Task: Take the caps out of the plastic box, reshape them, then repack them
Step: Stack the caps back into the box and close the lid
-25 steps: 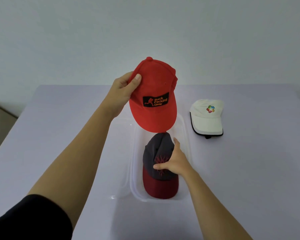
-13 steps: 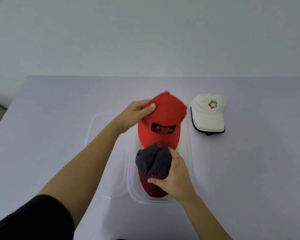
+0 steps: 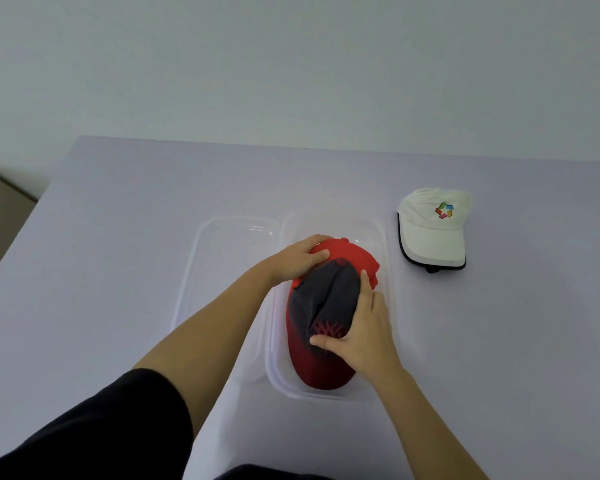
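Note:
A clear plastic box [image 3: 388,306] stands on the table in front of me. Inside it lies a grey cap with a dark red brim [image 3: 326,306], and a bright red cap [image 3: 359,254] sits behind and partly under its crown. My left hand [image 3: 298,259] grips the red cap's left side. My right hand [image 3: 357,330] holds the grey cap's crown from the right, thumb on the red emblem. A white cap [image 3: 432,230] with a coloured logo lies on the table to the right of the box.
The box's clear lid [image 3: 222,271] lies flat just left of the box. The table's left edge [image 3: 11,244] runs diagonally, with a brown surface beyond it. A pale wall rises behind the table.
My left hand brought the red cap down from above into the box, behind the grey cap. My right hand lifted the grey cap's crown and laid it over the red cap's front.

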Demonstrator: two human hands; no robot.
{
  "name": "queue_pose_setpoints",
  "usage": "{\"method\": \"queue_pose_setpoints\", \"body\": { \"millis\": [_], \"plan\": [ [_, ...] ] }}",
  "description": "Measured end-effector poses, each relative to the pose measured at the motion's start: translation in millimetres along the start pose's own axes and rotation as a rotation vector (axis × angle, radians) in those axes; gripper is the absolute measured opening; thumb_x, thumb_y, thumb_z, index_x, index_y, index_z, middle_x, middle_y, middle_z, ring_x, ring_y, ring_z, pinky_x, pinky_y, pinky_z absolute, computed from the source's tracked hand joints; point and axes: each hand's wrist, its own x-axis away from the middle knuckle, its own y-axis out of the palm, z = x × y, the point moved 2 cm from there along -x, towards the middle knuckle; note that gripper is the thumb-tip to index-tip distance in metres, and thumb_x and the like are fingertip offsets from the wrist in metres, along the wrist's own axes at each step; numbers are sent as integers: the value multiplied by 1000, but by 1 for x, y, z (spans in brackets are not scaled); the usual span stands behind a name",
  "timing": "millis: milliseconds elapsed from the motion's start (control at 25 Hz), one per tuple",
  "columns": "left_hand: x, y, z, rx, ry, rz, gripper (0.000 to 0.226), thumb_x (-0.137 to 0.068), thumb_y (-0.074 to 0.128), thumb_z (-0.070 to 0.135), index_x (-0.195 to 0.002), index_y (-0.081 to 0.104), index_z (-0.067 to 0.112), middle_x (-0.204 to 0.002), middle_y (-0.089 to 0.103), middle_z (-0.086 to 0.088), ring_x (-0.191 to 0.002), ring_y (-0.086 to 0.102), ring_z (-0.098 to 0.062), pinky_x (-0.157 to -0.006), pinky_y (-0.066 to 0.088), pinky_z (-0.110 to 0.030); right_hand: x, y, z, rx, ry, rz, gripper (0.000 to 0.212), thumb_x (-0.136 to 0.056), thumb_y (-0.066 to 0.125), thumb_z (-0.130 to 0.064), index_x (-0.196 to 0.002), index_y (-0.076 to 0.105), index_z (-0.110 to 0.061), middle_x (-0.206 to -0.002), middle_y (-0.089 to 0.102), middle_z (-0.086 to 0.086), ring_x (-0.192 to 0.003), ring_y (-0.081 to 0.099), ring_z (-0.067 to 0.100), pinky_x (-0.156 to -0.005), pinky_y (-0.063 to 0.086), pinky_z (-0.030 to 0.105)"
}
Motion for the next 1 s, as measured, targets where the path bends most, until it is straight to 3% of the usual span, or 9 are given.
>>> {"method": "queue_pose_setpoints", "body": {
  "millis": [200, 320, 480, 640, 800, 1000],
  "plan": [
    [4, -2, 2, 15, -7, -36, 62, -92, 42, 56, -146, 28, 30, -149, 35, 6, -133, 37, -15, -109, 34, -34, -9, 1, 3, 41, 44, -46, 140, -51, 76, -67, -143, -21, -28, -147, 13, 13, -136, 22, 31, -112, 29, 48],
    [9, 0, 1, -27, 9, -41, 80, -84, 62, 50, -148, 20, 27, -144, 37, 5, -128, 43, -16, -99, 40, -28, -11, 2, 5, -10, 50, -52, 141, -51, 78, -64, -145, -18, -24, -155, -3, 8, -143, 7, 29, -116, 20, 46],
    [10, -1, 2, -224, 32, 39, 91, -80, 65, 53, -150, 16, 20, -152, 31, -1, -136, 36, -22, -107, 37, -34, -5, -2, 4, 19, -11, -32, 138, -55, 74, -66, -145, -20, -18, -158, -12, 5, -146, -5, 24, -119, 11, 43],
    [8, -1, 17, -216, 133, 166, 85, -84, 56, 58, -150, 16, 25, -158, 20, 4, -143, 24, -16, -116, 25, -39, 3, -28, 9, 68, -109, 4, 127, -62, 57, -77, -143, -24, -24, -155, -25, 1, -144, -18, 20, -117, 2, 40],
    [-11, 14, 58, -161, 250, 269, 71, -89, 51, 53, -149, 22, 27, -156, 25, 7, -142, 26, -11, -117, 25, -39, -7, -67, 40, -50, -87, 68, 115, -64, 41, -80, -146, -17, -25, -157, -20, -3, -144, -15, 14, -118, 3, 37],
    [-65, 53, 113, -256, 294, 295, 67, -95, 47, 43, -150, 18, 17, -157, 22, 0, -143, 22, -13, -111, 16, -23, -43, -108, 102, 0, 40, 249, 100, -74, 36, -69, -148, -10, -19, -158, -12, 4, -146, -9, 21, -117, 6, 40]
  ]
}}
